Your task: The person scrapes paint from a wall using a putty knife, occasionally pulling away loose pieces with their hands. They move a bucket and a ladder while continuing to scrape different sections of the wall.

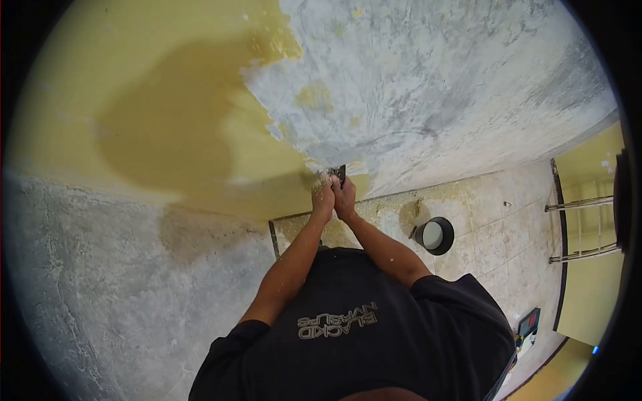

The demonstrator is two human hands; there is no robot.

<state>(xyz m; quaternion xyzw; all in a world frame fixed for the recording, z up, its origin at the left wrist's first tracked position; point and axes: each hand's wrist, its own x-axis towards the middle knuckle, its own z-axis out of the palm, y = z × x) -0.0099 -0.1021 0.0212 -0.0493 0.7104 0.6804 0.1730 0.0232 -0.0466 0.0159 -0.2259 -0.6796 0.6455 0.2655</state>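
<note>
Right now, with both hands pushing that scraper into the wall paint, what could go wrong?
1. The left hand and right hand crowd the small scraper; a slip could graze knuckles on the bare wall.
2. Flakes may drop into the open bucket below.
3. Debris on the floor tiles could be slippery.

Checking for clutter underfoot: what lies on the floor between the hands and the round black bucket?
In the head view, only tiled floor dusted with yellow paint scrapings lies between the hands and round black bucket.
</note>
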